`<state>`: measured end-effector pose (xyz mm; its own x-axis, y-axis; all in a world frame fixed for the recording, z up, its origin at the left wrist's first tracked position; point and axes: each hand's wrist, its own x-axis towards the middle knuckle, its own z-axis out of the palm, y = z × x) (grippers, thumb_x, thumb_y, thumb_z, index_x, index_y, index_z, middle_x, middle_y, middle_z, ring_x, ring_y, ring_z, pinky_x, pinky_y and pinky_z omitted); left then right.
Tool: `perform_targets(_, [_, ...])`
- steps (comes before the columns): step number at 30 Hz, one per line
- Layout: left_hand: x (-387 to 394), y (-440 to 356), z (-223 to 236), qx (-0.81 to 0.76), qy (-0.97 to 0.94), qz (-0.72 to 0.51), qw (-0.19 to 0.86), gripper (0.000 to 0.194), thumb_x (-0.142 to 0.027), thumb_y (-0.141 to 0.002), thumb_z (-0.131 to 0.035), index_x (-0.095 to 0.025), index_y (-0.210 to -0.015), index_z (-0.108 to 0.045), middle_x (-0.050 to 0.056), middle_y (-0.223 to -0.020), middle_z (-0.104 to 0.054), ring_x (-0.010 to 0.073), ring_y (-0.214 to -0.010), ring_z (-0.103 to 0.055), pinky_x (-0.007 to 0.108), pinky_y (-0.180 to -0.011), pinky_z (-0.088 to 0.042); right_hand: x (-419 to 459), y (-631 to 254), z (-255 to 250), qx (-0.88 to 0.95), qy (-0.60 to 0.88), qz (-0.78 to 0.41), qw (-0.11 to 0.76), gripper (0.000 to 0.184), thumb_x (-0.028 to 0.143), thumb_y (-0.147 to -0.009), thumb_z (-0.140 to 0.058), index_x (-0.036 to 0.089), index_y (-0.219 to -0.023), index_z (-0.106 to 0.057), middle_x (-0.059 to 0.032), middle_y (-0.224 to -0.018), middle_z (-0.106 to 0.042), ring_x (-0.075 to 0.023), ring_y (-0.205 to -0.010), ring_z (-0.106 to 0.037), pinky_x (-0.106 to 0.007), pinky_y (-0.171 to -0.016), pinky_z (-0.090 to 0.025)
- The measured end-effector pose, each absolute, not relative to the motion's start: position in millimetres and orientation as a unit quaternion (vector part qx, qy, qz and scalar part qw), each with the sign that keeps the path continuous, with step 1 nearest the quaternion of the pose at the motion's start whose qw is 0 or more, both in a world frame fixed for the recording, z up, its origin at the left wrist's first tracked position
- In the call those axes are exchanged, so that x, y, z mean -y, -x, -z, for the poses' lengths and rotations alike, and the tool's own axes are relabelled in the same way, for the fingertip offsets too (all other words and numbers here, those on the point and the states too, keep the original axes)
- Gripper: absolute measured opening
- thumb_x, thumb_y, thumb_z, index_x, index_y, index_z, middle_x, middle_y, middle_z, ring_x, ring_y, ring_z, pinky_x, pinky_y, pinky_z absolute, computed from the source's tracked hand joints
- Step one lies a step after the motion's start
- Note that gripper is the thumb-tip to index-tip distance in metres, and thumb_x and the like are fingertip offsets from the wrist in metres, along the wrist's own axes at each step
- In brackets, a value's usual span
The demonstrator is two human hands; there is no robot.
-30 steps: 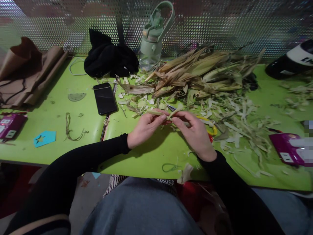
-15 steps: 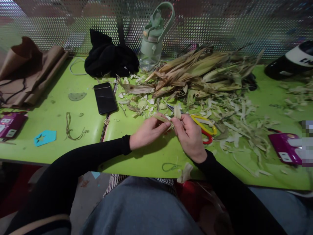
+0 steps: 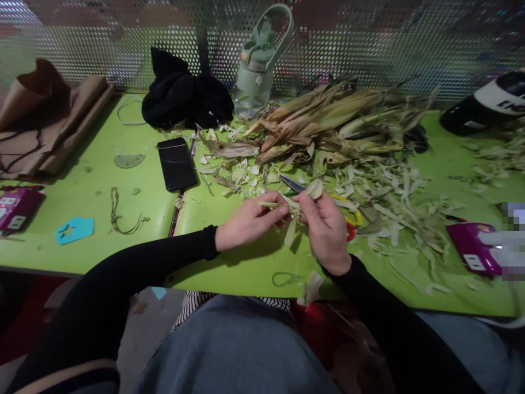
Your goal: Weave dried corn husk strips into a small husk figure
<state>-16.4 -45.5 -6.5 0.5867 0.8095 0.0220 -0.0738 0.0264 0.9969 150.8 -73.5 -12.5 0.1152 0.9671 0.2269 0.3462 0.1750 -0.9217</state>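
Head view: the left hand point(image 3: 248, 224) and right hand point(image 3: 330, 235) are pinching a husk piece point(image 3: 290, 232); its loose ends are projecting, suggesting unfinished work. Separated shreds point(image 3: 394, 232) are lying right of the grip; husks point(image 3: 328, 116), apparently unshredded, are lying beyond it.

Dim, uneven light leaves a soft shadow on the green table point(image 3: 139, 219) below the left hand point(image 3: 250, 221). Colored glints blur behind the perforated screen point(image 3: 348, 49); fine detail is soft, the black bottle point(image 3: 463, 117) looks stretched, and pixelation covers part of the right edge.
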Motion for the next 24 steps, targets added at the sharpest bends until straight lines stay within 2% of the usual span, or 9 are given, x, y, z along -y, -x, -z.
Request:
perform_targets(4, [44.7, 18.5, 4.4, -0.306, -0.587, -0.326, 0.675, 0.015, -0.026, -0.096, -0.054, -0.015, -0.087, -0.052, -0.001, -0.081, -0.061, 0.0085, -0.075, -0.063, 0.024, -0.075, -0.050, 71.6, -151.6, 13.4, 0.581, 0.563, -0.315, 0.497, 0.024, 0.046, -0.095, -0.056, 0.024, -0.089, -0.064, 0.0018, -0.071, -0.054, -0.0125, -0.061, -0.051, -0.027, -0.055, -0.044])
perform_targets(10, [43.3, 11.4, 3.6, -0.347, -0.470, -0.307, 0.751, 0.013, -0.024, -0.099, -0.049, -0.016, -0.089, -0.047, -0.001, -0.084, -0.060, 0.0088, -0.067, -0.067, 0.022, -0.060, -0.050, 68.5, -151.6, 19.4, 0.617, 0.555, -0.295, 0.474, 0.023, 0.046, -0.097, -0.054, 0.024, -0.090, -0.058, 0.0031, -0.066, -0.052, -0.0131, -0.056, -0.050, -0.028, -0.052, -0.041])
perform_targets(15, [42.3, 7.2, 3.6, -0.373, -0.410, -0.321, 0.768, 0.014, -0.020, -0.102, -0.044, -0.016, -0.088, -0.045, -0.001, -0.073, -0.062, 0.0082, -0.064, -0.065, 0.026, -0.068, -0.054, 72.3, -147.2, 19.7, 0.659, 0.540, -0.292, 0.434, 0.022, 0.045, -0.098, -0.052, 0.024, -0.091, -0.054, 0.0051, -0.060, -0.051, -0.0120, -0.049, -0.048, -0.027, -0.049, -0.039])
perform_targets(20, [40.8, 9.7, 10.4, -0.337, -0.435, -0.364, 0.751, 0.011, -0.015, -0.095, -0.058, -0.014, -0.088, -0.050, -0.001, -0.076, -0.062, 0.0082, -0.070, -0.066, 0.027, -0.076, -0.054, 71.8, -148.6, 19.4, 0.635, 0.550, -0.314, 0.442, 0.026, 0.048, -0.097, -0.052, 0.022, -0.099, -0.057, 0.0053, -0.060, -0.051, -0.0115, -0.050, -0.049, -0.025, -0.047, -0.040])
perform_targets(24, [38.3, 11.5, 13.5, -0.323, -0.439, -0.389, 0.743, 0.012, -0.011, -0.092, -0.060, -0.014, -0.086, -0.050, -0.002, -0.076, -0.063, 0.0076, -0.070, -0.065, 0.026, -0.076, -0.053, 69.6, -150.9, 19.3, 0.616, 0.546, -0.342, 0.453, 0.030, 0.049, -0.095, -0.057, 0.020, -0.103, -0.061, 0.0028, -0.069, -0.058, -0.0112, -0.056, -0.052, -0.024, -0.050, -0.041])
